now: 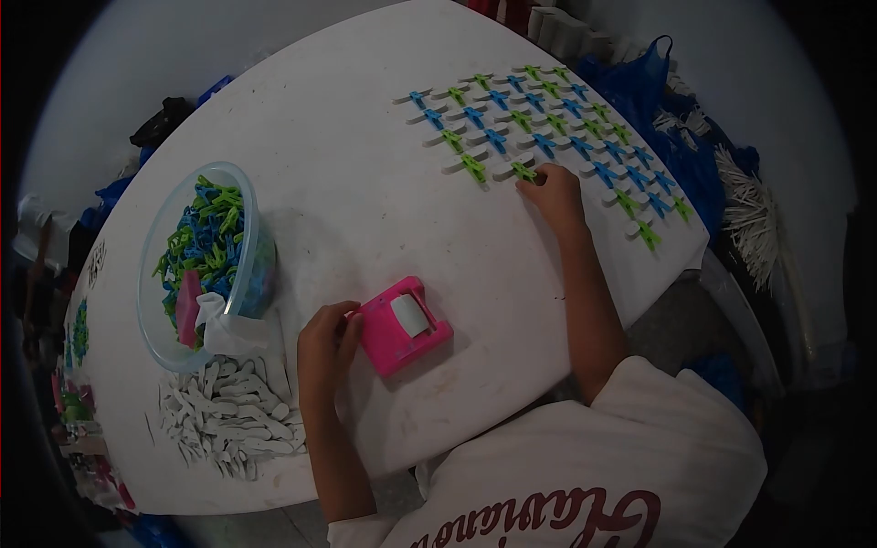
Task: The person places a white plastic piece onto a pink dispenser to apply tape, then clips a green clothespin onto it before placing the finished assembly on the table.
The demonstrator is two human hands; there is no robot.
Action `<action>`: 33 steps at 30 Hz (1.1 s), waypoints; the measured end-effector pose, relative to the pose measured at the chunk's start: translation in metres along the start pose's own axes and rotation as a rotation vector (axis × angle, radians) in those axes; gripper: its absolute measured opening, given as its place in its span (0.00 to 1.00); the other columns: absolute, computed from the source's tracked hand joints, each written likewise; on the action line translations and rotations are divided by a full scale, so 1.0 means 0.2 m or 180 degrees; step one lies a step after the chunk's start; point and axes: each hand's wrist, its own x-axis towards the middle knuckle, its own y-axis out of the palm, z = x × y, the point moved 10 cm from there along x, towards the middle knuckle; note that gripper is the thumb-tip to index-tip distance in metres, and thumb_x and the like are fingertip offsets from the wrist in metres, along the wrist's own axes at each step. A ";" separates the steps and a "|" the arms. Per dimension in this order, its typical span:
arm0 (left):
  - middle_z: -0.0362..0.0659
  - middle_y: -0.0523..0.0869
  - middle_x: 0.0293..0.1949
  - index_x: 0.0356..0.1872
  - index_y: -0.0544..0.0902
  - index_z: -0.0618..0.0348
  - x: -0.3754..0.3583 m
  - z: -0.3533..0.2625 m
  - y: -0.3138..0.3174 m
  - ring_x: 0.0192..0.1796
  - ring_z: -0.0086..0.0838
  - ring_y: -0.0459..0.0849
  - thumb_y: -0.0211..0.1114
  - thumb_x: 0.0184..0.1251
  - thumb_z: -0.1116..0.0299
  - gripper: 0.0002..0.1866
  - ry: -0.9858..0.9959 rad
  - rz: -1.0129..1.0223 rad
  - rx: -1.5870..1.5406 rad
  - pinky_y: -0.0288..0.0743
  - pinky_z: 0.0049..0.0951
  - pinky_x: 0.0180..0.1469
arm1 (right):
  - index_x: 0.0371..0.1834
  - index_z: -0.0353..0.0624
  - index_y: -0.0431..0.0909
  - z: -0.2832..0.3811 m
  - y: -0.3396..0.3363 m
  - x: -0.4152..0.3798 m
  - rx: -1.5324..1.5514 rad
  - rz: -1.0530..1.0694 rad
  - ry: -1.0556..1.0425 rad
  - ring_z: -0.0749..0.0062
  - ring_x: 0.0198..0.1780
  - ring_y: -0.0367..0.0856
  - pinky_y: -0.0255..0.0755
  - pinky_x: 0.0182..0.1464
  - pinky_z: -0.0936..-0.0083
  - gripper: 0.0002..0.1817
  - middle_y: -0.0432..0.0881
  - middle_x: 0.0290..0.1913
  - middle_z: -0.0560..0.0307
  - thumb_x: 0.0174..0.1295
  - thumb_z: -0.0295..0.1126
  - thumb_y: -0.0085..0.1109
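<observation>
My right hand [557, 196] pinches a green clip [523, 172] with a pale strip on it, at the near edge of rows of similar clips. Those blue clips [494, 140] and green clips [473, 167] lie on the white table, each with a pale strip. My left hand [327, 345] grips the left edge of a pink plastic holder [385, 341], thumb and fingers closed at its corner. A white roll [409, 315] sits in the holder's opening.
A clear plastic tub [146, 301] of loose green and blue clips stands at the left, with a pink piece [188, 306] and a white cloth-like scrap [233, 331]. Below it lies a heap of pale strips [233, 416]. Blue bags [639, 82] flank the table's far right edge.
</observation>
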 end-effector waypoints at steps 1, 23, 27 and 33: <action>0.49 0.87 0.37 0.47 0.85 0.61 0.00 0.01 0.00 0.34 0.35 0.87 0.67 0.69 0.70 0.09 -0.0046 0.0024 -0.0021 0.81 0.31 0.40 | 0.39 0.34 0.86 -0.02 0.00 0.00 0.0009 0.0067 0.0123 0.59 0.39 0.85 0.78 0.45 0.65 0.17 0.86 0.38 0.45 0.55 0.37 0.76; 0.48 0.87 0.37 0.47 0.85 0.61 0.00 0.01 0.00 0.35 0.33 0.87 0.67 0.69 0.71 0.09 -0.0092 0.0031 -0.0099 0.81 0.30 0.41 | 0.37 0.36 0.85 -0.03 0.01 0.01 0.0082 -0.0068 -0.0022 0.57 0.41 0.86 0.79 0.47 0.65 0.11 0.87 0.39 0.46 0.55 0.32 0.71; 0.48 0.87 0.37 0.47 0.85 0.61 0.00 0.00 0.00 0.34 0.33 0.87 0.67 0.69 0.71 0.09 -0.0072 0.0029 -0.0059 0.80 0.30 0.41 | 0.39 0.36 0.86 -0.03 0.01 0.01 0.0055 -0.0059 0.0012 0.57 0.42 0.87 0.79 0.48 0.65 0.11 0.88 0.40 0.46 0.57 0.32 0.70; 0.46 0.88 0.37 0.49 0.85 0.64 0.00 0.00 0.01 0.36 0.26 0.86 0.66 0.71 0.73 0.09 -0.0066 0.0084 -0.0022 0.79 0.26 0.42 | 0.40 0.39 0.87 -0.04 0.02 0.02 -0.0003 -0.0041 0.0114 0.58 0.43 0.88 0.80 0.48 0.65 0.11 0.88 0.41 0.48 0.59 0.34 0.69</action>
